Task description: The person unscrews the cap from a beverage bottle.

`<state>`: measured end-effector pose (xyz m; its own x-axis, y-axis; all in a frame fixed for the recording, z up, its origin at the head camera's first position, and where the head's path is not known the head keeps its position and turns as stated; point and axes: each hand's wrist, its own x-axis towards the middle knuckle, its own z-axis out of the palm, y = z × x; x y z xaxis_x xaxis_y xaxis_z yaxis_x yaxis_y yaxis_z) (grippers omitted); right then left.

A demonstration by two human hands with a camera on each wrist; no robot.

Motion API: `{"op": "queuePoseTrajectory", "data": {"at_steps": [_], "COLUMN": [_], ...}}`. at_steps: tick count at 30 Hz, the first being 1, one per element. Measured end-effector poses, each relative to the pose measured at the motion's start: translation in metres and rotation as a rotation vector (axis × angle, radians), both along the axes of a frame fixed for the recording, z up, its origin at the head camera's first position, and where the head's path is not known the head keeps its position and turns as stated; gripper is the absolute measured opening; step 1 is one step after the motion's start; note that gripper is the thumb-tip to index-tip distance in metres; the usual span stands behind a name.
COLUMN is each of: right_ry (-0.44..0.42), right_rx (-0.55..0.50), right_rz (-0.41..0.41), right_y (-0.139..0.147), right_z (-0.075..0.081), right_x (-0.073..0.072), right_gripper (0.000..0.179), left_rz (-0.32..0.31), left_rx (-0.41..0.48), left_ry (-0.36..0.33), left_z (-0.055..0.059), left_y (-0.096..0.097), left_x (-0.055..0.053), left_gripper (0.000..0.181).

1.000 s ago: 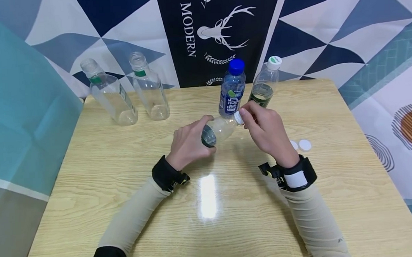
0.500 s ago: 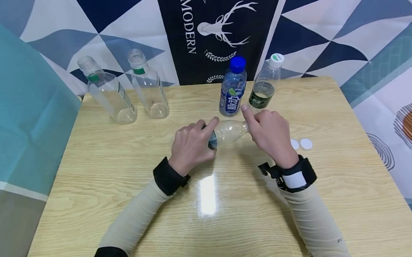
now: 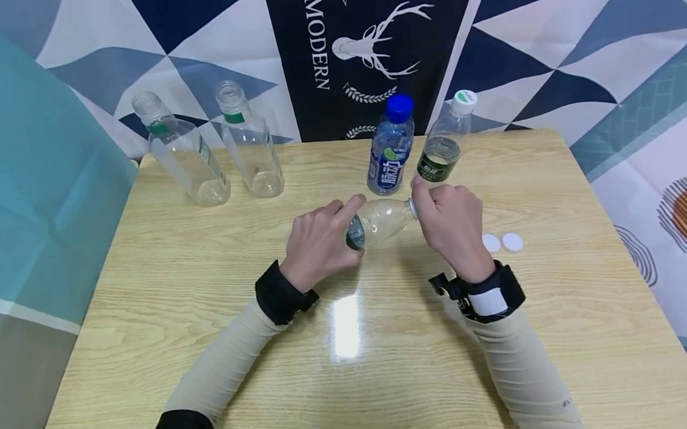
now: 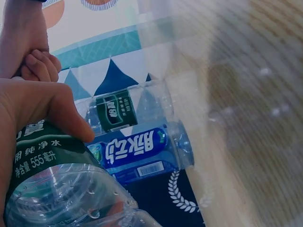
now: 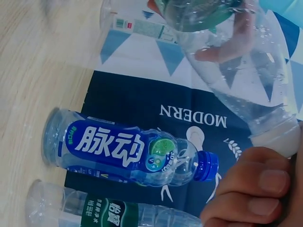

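A clear plastic bottle [image 3: 383, 221] with a dark green label lies almost level above the middle of the table. My left hand [image 3: 323, 243] grips it around the label near its base. At its other end my right hand [image 3: 452, 227] curls around the neck, thumb up, over the white cap [image 5: 278, 138], which that hand mostly hides in the head view. The right wrist view shows the curled fingers [image 5: 258, 187] right at this cap. In the left wrist view, the green label [image 4: 52, 153] runs under my thumb and finger.
Behind my hands stand a blue-labelled bottle [image 3: 389, 150] with a blue cap and a green-labelled bottle [image 3: 440, 146] with a white cap. Two uncapped clear bottles [image 3: 186, 161] [image 3: 253, 151] stand back left. Two white caps [image 3: 512, 242] [image 3: 491, 242] lie beside my right wrist.
My right hand has gone from a fingertip pinch on the cap to a fuller curled grip. The bottle has swung from slanting to nearly level, its neck shifting right and slightly nearer.
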<state>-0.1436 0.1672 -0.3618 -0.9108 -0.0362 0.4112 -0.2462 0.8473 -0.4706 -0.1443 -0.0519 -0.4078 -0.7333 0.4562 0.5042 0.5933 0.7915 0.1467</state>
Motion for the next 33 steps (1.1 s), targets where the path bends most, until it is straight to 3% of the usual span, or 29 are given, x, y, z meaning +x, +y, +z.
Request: {"op": "queuePoseTrajectory", "data": {"at_steps": [8,14,20,24,28,33], "right_ry": [0.184,0.400,0.452,0.504,0.473,0.281], "right_rx": [-0.045,-0.123,-0.138,-0.104,-0.090,-0.094], "right_rz": [0.091,0.265,0.433,0.470,0.453,0.311], "right_y": [-0.001,0.001,0.005,0.008,0.009,0.009], "right_z": [-0.002,0.002,0.008,0.011,0.012,0.014], "right_x": [-0.001,-0.004,-0.007,-0.007,-0.006,0.000], "right_gripper": [0.063,0.053,0.043,0.043,0.043,0.053], "left_rz": [-0.012,-0.071,-0.126,-0.161,-0.165,-0.088], "left_rx": [0.009,0.073,0.119,0.138,0.140,0.104], "left_ry": [0.000,-0.075,-0.151,-0.185,-0.190,-0.133], "left_z": [0.007,0.010,0.015,0.018,0.018,0.015], "left_y": [-0.002,-0.001,-0.002,-0.002,-0.002,-0.003], "left_x": [0.001,0.004,0.004,0.004,0.003,0.003], "left_gripper": [0.070,0.072,0.073,0.074,0.074,0.074]}}
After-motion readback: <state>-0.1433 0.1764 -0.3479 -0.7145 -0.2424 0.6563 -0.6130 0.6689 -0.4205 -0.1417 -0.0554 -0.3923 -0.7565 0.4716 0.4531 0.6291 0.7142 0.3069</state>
